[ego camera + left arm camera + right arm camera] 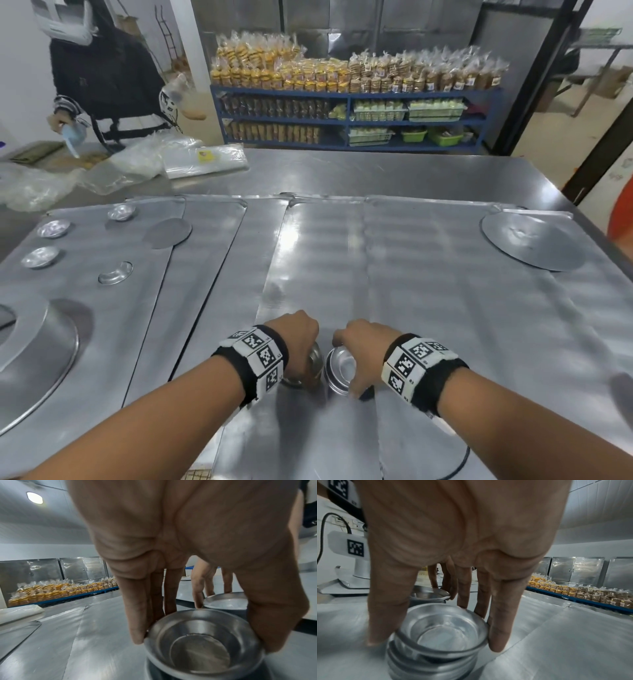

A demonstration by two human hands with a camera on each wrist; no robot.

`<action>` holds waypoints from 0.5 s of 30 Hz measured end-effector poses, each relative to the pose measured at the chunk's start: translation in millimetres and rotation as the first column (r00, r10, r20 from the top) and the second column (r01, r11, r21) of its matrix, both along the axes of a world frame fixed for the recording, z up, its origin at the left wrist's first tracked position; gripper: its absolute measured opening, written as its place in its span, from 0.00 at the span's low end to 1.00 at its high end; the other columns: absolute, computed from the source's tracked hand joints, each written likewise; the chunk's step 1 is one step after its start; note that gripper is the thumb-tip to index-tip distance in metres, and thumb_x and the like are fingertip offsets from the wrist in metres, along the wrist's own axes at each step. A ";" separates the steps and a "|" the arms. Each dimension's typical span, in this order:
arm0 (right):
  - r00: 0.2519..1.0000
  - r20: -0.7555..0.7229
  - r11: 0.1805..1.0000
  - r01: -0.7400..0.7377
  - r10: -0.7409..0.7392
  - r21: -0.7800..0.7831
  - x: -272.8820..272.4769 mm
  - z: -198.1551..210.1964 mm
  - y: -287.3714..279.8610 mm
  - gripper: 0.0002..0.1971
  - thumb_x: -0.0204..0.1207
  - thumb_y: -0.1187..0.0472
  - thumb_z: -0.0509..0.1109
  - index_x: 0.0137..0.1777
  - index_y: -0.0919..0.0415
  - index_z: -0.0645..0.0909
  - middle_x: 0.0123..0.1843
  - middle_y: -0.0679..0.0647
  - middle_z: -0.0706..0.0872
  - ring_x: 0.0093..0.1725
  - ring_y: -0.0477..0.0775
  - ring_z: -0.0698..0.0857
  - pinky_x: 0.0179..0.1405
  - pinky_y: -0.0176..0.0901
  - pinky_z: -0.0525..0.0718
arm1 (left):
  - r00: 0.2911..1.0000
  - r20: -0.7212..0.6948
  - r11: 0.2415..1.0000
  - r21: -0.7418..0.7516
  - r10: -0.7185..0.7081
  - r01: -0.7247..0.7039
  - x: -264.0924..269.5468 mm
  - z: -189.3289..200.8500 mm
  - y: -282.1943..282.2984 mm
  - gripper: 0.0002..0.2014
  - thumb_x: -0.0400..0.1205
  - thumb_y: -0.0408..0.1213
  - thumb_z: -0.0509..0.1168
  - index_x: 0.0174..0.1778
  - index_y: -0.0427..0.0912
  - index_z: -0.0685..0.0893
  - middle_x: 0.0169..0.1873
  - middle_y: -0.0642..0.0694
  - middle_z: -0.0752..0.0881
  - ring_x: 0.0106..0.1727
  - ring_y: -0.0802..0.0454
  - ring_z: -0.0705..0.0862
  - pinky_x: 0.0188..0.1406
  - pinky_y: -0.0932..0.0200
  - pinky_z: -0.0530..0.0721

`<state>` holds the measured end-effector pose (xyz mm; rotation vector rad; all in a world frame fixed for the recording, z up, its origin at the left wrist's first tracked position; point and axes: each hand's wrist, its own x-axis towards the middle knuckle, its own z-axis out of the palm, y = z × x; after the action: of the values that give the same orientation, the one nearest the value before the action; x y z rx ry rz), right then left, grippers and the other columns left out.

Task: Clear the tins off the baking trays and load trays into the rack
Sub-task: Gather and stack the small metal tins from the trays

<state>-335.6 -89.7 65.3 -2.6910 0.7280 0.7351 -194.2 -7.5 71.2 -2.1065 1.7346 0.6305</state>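
Observation:
Two short stacks of small round metal tins stand side by side on the middle baking tray [318,257], near its front edge. My left hand [305,361] grips the left stack [204,646] by its top rim, fingers on one side and thumb on the other. In the same way my right hand [346,365] grips the right stack [440,632], which has several nested tins. Three loose tins [121,212] [53,228] [39,257] and a fourth [114,273] lie on the left tray [102,308].
A large round pan [34,356] sits at the left front, a flat disc [168,233] on the left tray and a bigger one [531,240] at the far right. Another person [102,78] handles plastic bags [137,164] at the far left. A blue shelf [349,92] of packed biscuits stands behind.

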 end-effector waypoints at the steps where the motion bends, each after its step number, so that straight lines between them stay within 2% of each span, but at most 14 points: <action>1: 1.000 0.016 1.000 0.003 -0.003 0.005 -2.1 -1.5 1.0 0.36 0.54 0.50 0.85 0.64 0.53 0.78 0.56 0.53 0.80 0.50 0.58 0.86 0.39 0.45 0.83 | 1.000 0.007 1.000 0.003 0.001 -0.001 -0.8 -3.1 1.2 0.28 0.64 0.52 0.82 0.52 0.39 0.84 0.48 0.42 0.85 0.46 0.44 0.89 0.42 0.52 0.91; 6: 0.998 0.055 1.000 0.014 -0.014 0.008 -5.6 -7.2 8.7 0.38 0.58 0.50 0.85 0.68 0.52 0.75 0.60 0.53 0.78 0.55 0.60 0.84 0.47 0.48 0.83 | 0.998 0.057 1.000 0.013 -0.018 0.017 -2.5 -14.8 3.4 0.22 0.66 0.47 0.81 0.50 0.40 0.84 0.46 0.42 0.85 0.44 0.44 0.89 0.39 0.54 0.90; 9: 0.998 0.061 1.000 0.021 -0.021 0.003 -6.0 -12.0 11.8 0.36 0.57 0.51 0.84 0.67 0.51 0.75 0.58 0.53 0.77 0.53 0.60 0.84 0.47 0.50 0.86 | 0.997 0.072 0.999 0.028 -0.025 0.023 -1.2 -20.2 2.5 0.21 0.67 0.44 0.80 0.52 0.41 0.84 0.46 0.42 0.85 0.44 0.44 0.89 0.36 0.56 0.87; 15: 1.000 0.023 1.000 0.022 -0.021 -0.011 -1.3 -12.1 11.9 0.35 0.53 0.53 0.83 0.62 0.51 0.77 0.53 0.51 0.76 0.48 0.59 0.84 0.45 0.55 0.89 | 0.996 0.077 0.998 0.041 -0.043 0.040 4.4 -23.1 2.8 0.20 0.66 0.44 0.80 0.50 0.42 0.86 0.45 0.42 0.85 0.43 0.44 0.89 0.40 0.50 0.92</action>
<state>-336.9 -77.9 53.2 -2.6925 0.7565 0.6966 -189.8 -4.7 48.1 -2.0355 1.7052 0.5583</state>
